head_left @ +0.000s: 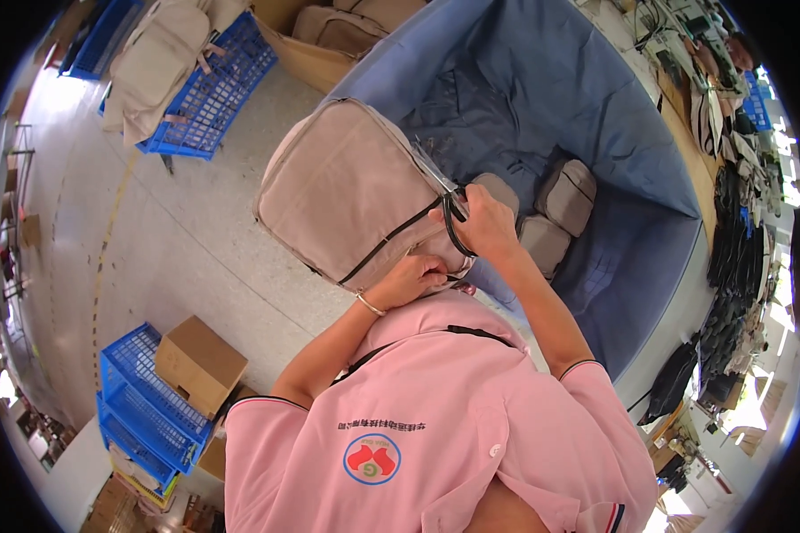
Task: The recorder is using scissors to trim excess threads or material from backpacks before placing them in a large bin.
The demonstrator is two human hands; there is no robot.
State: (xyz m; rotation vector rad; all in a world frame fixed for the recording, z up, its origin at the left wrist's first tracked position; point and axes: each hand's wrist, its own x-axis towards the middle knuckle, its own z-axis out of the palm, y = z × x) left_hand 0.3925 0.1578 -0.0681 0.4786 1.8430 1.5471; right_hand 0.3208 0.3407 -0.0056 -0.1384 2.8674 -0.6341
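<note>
A large beige-pink backpack (338, 186) with black zipper lines rests in front of my body, tilted to the left. My right hand (486, 222) is closed around the black handles of a pair of scissors (437, 173), whose metal blades point away along the backpack's right side. At the near edge of the backpack, my left hand (411, 279) has its fingers curled in and pressed together on the fabric. What exactly those fingers pinch is too small to make out. A bracelet circles the left wrist.
A big blue fabric-lined bin (631, 258) stands on the right, with several small beige bags (567, 197) inside. Blue crates (206, 93) with pale backpacks are at the far left. More blue crates (151, 391) and a cardboard box (200, 364) stack at the near left.
</note>
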